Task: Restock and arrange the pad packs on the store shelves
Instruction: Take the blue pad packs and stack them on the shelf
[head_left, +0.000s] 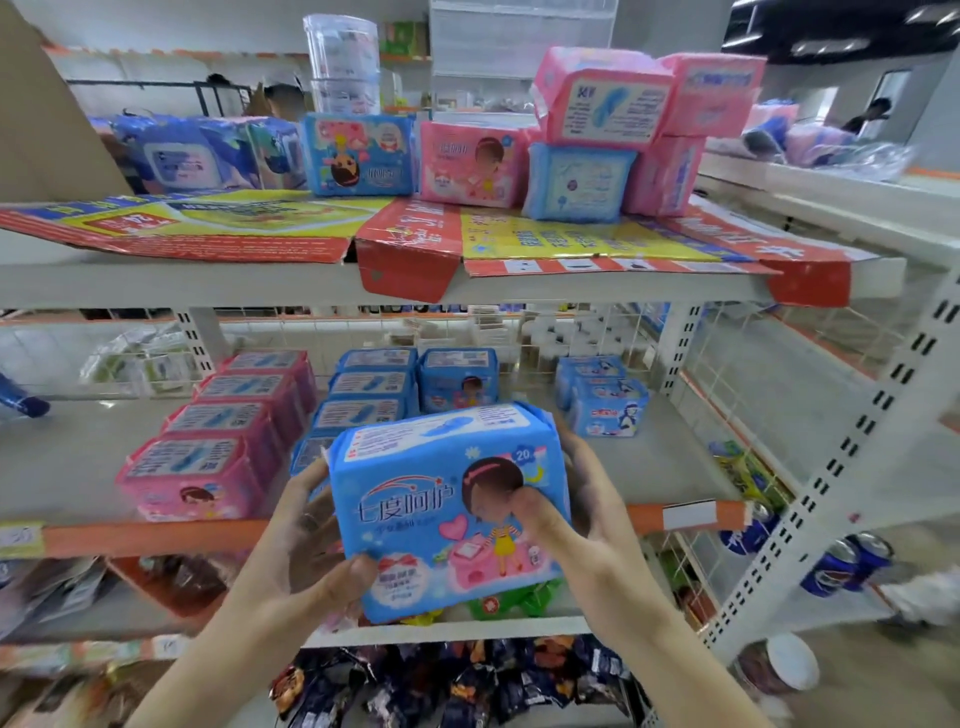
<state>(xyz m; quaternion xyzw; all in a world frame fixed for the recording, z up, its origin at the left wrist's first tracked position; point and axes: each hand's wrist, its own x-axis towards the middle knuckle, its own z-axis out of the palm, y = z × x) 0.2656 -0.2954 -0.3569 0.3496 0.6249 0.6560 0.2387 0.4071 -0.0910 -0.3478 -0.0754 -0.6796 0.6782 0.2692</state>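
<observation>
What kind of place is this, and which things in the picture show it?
Most likely a small shop. White metal shelves hold rows of identical pink pad packs, an orange price strip runs along the shelf edge, and drink cans stand nearby. Both hands hold a blue pad pack.

held pack (447, 509) sits in front of middle shelf (675, 467), left hand (296, 545) on its left side, right hand (582, 535) on its right. behind it: a row of packs (363, 400), another row (223, 431) left, a short row (602, 397) right. top shelf (260, 283) carries flattened cartons (519, 239) with stacked packs (623, 130) on them.
</observation>
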